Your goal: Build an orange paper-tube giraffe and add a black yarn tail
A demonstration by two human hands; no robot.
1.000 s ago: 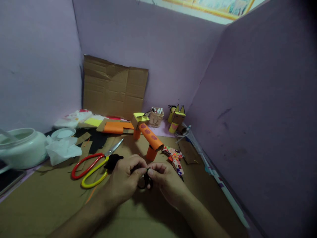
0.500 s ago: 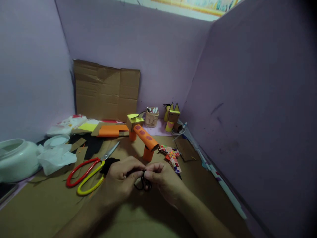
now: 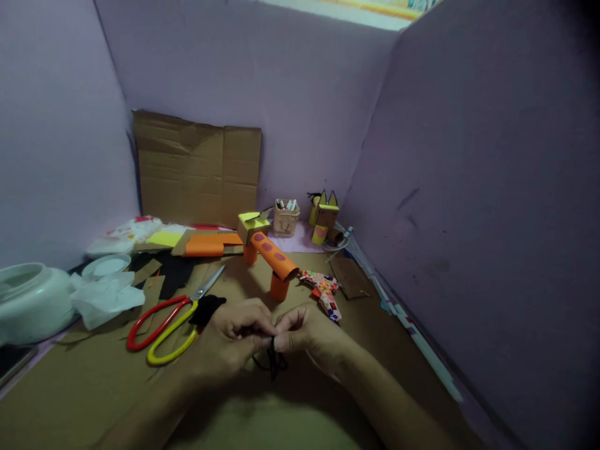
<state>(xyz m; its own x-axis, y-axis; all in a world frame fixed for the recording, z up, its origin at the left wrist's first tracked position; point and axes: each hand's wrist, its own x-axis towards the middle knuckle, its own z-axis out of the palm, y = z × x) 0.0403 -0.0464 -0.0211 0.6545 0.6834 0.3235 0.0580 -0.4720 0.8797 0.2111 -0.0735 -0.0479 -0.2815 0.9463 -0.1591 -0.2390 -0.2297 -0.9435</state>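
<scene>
A small looped bundle of black yarn (image 3: pixel 272 364) hangs below my fingertips at the front middle of the table. My left hand (image 3: pixel 239 334) pinches its top between thumb and fingers. Close against it, my right hand (image 3: pixel 307 334) pinches the same spot, thumb touching the yarn. The exact point where the strands are gripped is hidden by the fingertips. Just behind my hands stands an orange cardboard-tube animal (image 3: pixel 276 257) with purple spots and a boxy yellow-topped head. Left of my left hand lie scissors (image 3: pixel 171 325) with red and yellow handles, beside a black yarn clump (image 3: pixel 209 309).
A white jar (image 3: pixel 37 306) and crumpled white tissue (image 3: pixel 110 300) are at the left. Patterned scrap (image 3: pixel 325 290) lies right of the orange animal. Farther back are a pen holder (image 3: pixel 285 220), a yellow eared figure (image 3: pixel 325 219) and a leaning cardboard sheet (image 3: pixel 197 172).
Both hands stay pinched together on the black yarn. The loops hang slightly lower and closer together than before. The view has shifted slightly.
</scene>
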